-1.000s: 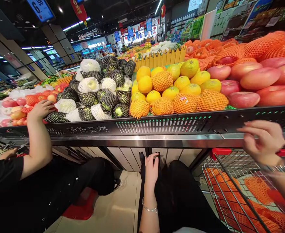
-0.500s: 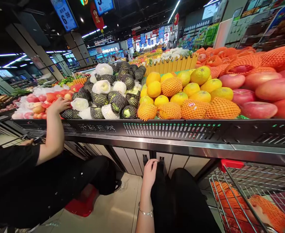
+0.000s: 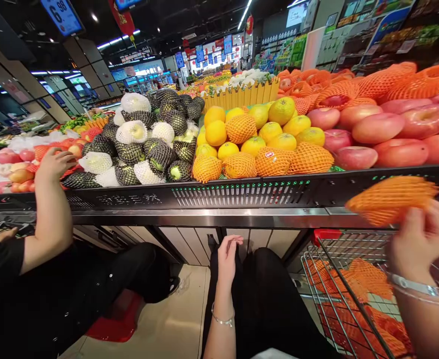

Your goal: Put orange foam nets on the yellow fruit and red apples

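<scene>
A long dark worktop [image 3: 242,194] with a perforated metal front rim runs left to right, carrying heaps of fruit: smooth pink-red apples [image 3: 376,127] at the right, round yellow-orange citrus [image 3: 215,132] in the middle, some in orange mesh sleeves, and green fruit [image 3: 129,152] in black or white foam mesh to the left. Near right stands a wire shopping cart [image 3: 328,259] with a red handle, holding loose orange mesh sleeves [image 3: 369,279]. Another person in black sits at the left, one hand [image 3: 55,162] among the fruit. Over the cart, the right hand [image 3: 421,239] is raised, its fingers pinching a flattened orange foam net [image 3: 391,199] just below the worktop's rim. The left hand [image 3: 227,252] rests on a black trouser knee, fingers together, holding nothing. A blue sign [image 3: 62,15], far left overhead, reads "6.98"; the rim's embossed characters are illegible.
</scene>
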Motion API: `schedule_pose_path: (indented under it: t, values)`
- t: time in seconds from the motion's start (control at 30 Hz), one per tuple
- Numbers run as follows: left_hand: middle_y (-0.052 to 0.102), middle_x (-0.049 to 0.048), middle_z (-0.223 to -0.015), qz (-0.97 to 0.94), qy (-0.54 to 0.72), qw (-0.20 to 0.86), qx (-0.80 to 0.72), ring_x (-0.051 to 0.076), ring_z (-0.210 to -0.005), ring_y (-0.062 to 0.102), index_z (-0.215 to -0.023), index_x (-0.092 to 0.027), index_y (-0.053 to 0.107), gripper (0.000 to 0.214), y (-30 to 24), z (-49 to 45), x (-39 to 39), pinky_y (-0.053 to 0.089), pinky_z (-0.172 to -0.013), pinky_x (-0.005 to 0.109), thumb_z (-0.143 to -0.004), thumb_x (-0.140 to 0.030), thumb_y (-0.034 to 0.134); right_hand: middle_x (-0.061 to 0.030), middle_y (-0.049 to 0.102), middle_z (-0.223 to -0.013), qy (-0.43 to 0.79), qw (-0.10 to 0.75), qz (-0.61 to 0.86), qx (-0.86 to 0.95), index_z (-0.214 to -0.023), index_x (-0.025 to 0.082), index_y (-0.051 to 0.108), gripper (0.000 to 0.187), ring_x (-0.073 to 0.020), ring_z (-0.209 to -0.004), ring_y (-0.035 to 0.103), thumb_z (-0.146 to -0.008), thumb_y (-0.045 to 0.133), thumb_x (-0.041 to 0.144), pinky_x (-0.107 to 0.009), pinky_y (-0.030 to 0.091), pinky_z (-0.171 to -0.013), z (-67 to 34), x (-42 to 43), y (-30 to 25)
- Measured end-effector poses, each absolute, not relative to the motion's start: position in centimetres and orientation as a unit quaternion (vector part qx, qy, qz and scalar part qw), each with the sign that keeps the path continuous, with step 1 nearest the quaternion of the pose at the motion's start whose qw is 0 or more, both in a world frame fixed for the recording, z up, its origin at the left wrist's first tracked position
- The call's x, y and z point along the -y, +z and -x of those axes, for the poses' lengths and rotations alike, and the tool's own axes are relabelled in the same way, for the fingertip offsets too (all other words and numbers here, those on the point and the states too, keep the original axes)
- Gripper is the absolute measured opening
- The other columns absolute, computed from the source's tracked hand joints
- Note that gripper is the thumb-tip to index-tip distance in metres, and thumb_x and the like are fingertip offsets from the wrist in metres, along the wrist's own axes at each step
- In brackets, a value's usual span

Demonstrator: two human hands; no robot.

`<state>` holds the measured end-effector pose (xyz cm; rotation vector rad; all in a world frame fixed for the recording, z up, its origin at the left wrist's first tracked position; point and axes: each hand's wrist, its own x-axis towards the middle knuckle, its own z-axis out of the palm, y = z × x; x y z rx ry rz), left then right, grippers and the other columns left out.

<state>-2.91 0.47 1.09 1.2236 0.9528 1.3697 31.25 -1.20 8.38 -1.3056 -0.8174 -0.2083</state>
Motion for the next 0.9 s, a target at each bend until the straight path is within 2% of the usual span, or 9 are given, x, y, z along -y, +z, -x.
schedule_pose_path:
  t: [0.07, 0.13, 0.27, 0.37, 0.47, 0.57, 0.67, 0.77, 0.9]
  values:
    - [0.065, 0.0073, -0.102, -0.515, 0.621, 0.479, -0.347, 0.021, -0.098, 0.061, -0.106, -0.021, 0.063, 0.025, 2.9, 2.0, -0.4, 0.044, -0.095, 0.036, -0.089, -0.038, 0.056, -0.0103, 0.063, -0.104, -0.088, 0.664, 0.543, 0.507, -0.083, 0.033, 0.069, 0.013, -0.0293, -0.105, 0.058, -0.083, 0.06, 0.042, -0.052, 0.04, -0.093, -27.3, 0.2, 10.6]
    - [0.06, 0.0076, -0.111, -0.536, 0.662, 0.422, -0.31, 0.021, -0.104, 0.058, -0.111, -0.024, 0.06, 0.028, 4.8, 1.4, -0.2, 0.044, -0.096, 0.037, -0.086, -0.036, 0.06, -0.0076, 0.064, -0.1, 0.011, 0.602, 0.485, 0.635, -0.086, 0.029, 0.069, 0.01, -0.0249, -0.094, 0.061, -0.084, 0.06, 0.034, -0.046, 0.048, -0.086, -22.8, -0.8, 12.2]
    - [0.056, 0.0007, -0.074, -0.546, 0.712, 0.33, -0.295, 0.014, -0.07, 0.054, -0.088, -0.021, 0.066, 0.015, 7.3, 1.1, 0.7, 0.046, -0.07, 0.027, -0.088, -0.033, 0.057, -0.0064, 0.061, -0.088, 0.116, 0.612, 0.427, 0.655, -0.087, 0.021, 0.066, 0.015, -0.0201, -0.081, 0.06, -0.088, 0.055, 0.032, -0.035, 0.052, -0.07, -16.1, -2.2, 12.0]
    - [0.053, -0.001, -0.059, -0.539, 0.725, 0.312, -0.294, 0.013, -0.06, 0.051, -0.078, -0.02, 0.066, 0.03, 7.6, 1.4, 2.1, 0.044, -0.066, 0.027, -0.095, -0.029, 0.043, -0.0058, 0.057, -0.088, 0.177, 0.639, 0.424, 0.617, -0.09, 0.02, 0.062, 0.016, -0.0178, -0.078, 0.058, -0.089, 0.055, 0.034, -0.03, 0.051, -0.064, -14.3, -2.6, 9.4]
    - [0.068, 0.0052, -0.088, -0.549, 0.671, 0.364, -0.34, 0.019, -0.086, 0.061, -0.093, -0.021, 0.069, 0.027, 7.1, 1.4, 3.0, 0.048, -0.082, 0.032, -0.095, -0.031, 0.044, -0.0045, 0.056, -0.09, 0.263, 0.647, 0.407, 0.589, -0.096, 0.021, 0.057, 0.017, -0.0161, -0.079, 0.06, -0.089, 0.056, 0.037, -0.028, 0.053, -0.067, -14.2, -2.6, 6.8]
    - [0.063, 0.0075, -0.115, -0.498, 0.642, 0.442, -0.38, 0.022, -0.106, 0.058, -0.109, -0.022, 0.065, 0.025, 6.4, 0.9, 2.6, 0.046, -0.092, 0.033, -0.091, -0.035, 0.052, -0.0035, 0.06, -0.088, 0.303, 0.607, 0.396, 0.618, -0.101, 0.022, 0.054, 0.022, -0.0156, -0.075, 0.06, -0.088, 0.057, 0.039, -0.028, 0.053, -0.067, -14.5, -2.5, 5.9]
    - [0.064, 0.0057, -0.109, -0.401, 0.66, 0.506, -0.384, 0.018, -0.103, 0.058, -0.107, -0.022, 0.065, 0.026, 5.7, 0.2, 1.7, 0.045, -0.093, 0.028, -0.085, -0.036, 0.061, -0.0038, 0.059, -0.082, 0.23, 0.541, 0.408, 0.699, -0.094, 0.02, 0.057, 0.021, -0.0173, -0.072, 0.056, -0.088, 0.056, 0.04, -0.031, 0.052, -0.067, -15.1, -2.1, 6.6]
    - [0.064, 0.0006, -0.095, -0.279, 0.699, 0.561, -0.345, 0.015, -0.092, 0.06, -0.094, -0.024, 0.064, 0.024, 5.0, -0.2, 1.2, 0.047, -0.086, 0.026, -0.073, -0.032, 0.073, -0.0076, 0.058, -0.086, 0.133, 0.51, 0.368, 0.766, -0.081, 0.019, 0.06, 0.027, -0.0221, -0.086, 0.054, -0.093, 0.046, 0.037, -0.039, 0.051, -0.078, -16.0, -1.8, 7.9]
    - [0.066, 0.0003, -0.096, -0.246, 0.669, 0.636, -0.296, 0.015, -0.091, 0.062, -0.09, -0.023, 0.062, 0.034, 4.4, -0.2, 1.1, 0.049, -0.087, 0.029, -0.063, -0.032, 0.081, -0.0089, 0.063, -0.097, 0.144, 0.442, 0.234, 0.854, -0.084, 0.019, 0.063, 0.036, -0.0203, -0.09, 0.059, -0.096, 0.03, 0.024, -0.038, 0.052, -0.082, -17.1, -1.7, 8.2]
